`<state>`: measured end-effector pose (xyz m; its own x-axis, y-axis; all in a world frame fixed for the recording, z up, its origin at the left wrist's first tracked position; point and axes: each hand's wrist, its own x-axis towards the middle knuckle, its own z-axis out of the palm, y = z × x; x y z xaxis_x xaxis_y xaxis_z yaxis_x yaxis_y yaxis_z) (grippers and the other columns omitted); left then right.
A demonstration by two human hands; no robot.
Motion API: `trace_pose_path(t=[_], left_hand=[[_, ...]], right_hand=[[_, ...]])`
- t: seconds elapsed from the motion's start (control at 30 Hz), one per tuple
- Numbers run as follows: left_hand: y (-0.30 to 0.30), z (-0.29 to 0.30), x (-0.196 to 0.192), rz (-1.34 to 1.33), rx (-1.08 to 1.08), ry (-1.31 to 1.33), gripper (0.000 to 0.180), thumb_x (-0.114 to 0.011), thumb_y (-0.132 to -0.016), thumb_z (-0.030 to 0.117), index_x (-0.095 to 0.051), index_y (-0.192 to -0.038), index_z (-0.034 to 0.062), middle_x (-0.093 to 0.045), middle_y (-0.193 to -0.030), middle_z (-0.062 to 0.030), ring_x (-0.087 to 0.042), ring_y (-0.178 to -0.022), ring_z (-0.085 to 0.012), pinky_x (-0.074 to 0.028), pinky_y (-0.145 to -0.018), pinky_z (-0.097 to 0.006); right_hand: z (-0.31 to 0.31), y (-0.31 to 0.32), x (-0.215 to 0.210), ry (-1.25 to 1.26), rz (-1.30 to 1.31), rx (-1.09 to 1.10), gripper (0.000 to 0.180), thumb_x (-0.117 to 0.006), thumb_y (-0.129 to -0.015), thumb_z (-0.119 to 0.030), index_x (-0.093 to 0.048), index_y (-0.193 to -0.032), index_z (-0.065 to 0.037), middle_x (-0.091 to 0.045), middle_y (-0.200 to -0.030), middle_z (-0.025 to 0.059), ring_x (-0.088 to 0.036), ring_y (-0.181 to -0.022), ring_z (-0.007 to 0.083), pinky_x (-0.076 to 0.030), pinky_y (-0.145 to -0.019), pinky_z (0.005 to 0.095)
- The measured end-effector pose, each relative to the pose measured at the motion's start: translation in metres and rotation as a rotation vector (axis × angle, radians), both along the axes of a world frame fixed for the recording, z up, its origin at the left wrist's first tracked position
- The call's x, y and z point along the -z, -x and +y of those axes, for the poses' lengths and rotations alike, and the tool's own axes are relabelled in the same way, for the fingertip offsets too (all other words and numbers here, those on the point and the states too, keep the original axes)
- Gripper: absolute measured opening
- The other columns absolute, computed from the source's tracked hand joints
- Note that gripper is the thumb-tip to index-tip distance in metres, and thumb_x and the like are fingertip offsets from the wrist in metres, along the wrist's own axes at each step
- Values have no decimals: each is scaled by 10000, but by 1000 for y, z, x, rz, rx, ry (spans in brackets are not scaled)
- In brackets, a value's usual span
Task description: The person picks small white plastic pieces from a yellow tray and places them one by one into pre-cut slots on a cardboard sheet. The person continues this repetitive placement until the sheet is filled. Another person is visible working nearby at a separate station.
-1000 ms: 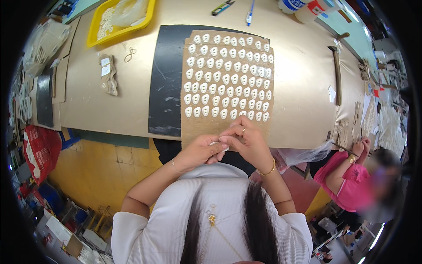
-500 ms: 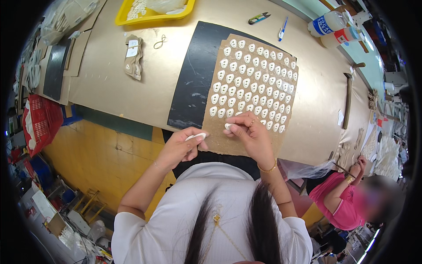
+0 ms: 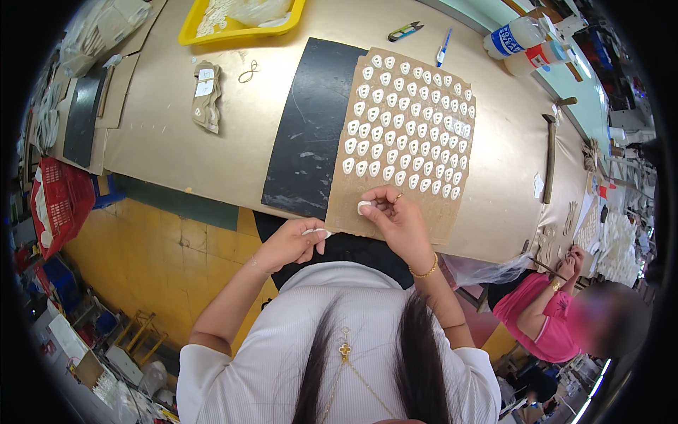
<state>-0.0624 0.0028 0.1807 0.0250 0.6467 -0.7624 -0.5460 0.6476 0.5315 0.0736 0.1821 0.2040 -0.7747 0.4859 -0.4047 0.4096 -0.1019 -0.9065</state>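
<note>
A brown cardboard sheet (image 3: pixel 346 205) carries several rows of small white teardrop-shaped pieces (image 3: pixel 376 152), each with a dark centre. Over the sheet's bare near strip, just below the lowest row, my right hand (image 3: pixel 397 225) pinches one white piece (image 3: pixel 362 207) between thumb and fingers. At the sheet's near left corner, my left hand (image 3: pixel 291 244) is closed on white pieces (image 3: pixel 319 232); how many cannot be made out. A black mat (image 3: pixel 304 120) lies partly under the sheet's left side.
A yellow tray (image 3: pixel 240 37) with white pieces and a plastic bag stands at the back left. Beyond the sheet lie thread snips (image 3: pixel 405 31) and a blue pen-like tool (image 3: pixel 443 48). Bottles (image 3: pixel 515 38) and a hammer (image 3: pixel 549 159) are rightward. A co-worker in pink (image 3: pixel 540 314) sits at right.
My right hand has drawn slightly nearer me, off the lowest row, uncovering its pieces. My left hand is a little lower. The whole view has shifted slightly.
</note>
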Motion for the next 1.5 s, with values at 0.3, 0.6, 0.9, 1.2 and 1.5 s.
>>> trace_pose_path(t=[0.3,0.6,0.9,1.2,1.5], left_hand=[[6,-22,-13,61,90,60,172,-560,-927,140,-541,-1020,-3,-641,-756,-80,-397,-410,-49,-317,-374,-207],[18,0,-43,151,-128,-128,157,-577,-923,162,-521,-947,17,-650,-766,-88,-395,-402,-45,-308,-368,-190],[17,3,-36,120,-210,-160,193,-520,-958,209,-524,-1016,24,-655,-863,-89,-425,-421,-42,-296,-368,-175],[12,10,-18,85,-320,-256,168,-528,-953,194,-486,-1012,42,-627,-806,-88,-416,-417,-45,-298,-364,-168],[7,10,-12,-319,-264,-245,157,-543,-950,201,-492,-948,52,-575,-706,-91,-380,-400,-41,-256,-335,-160]], right_hand=[[-11,15,-2,-123,-165,-3,176,-643,-854,-136,-659,-942,17,-675,-725,95,-643,-608,130,-489,-571,257],[-13,35,15,-397,-82,-80,181,-649,-846,-123,-653,-952,23,-642,-665,63,-590,-536,99,-456,-514,239],[-14,42,17,-676,-16,-69,150,-686,-802,-116,-645,-902,-12,-582,-831,93,-610,-663,192,-478,-603,301],[-11,39,0,-371,-11,-123,161,-674,-802,-127,-645,-940,-50,-573,-834,86,-607,-714,225,-477,-609,336],[-7,13,-13,-211,242,-457,158,-692,-792,-57,-677,-950,-51,-600,-785,36,-602,-702,158,-467,-632,230]])
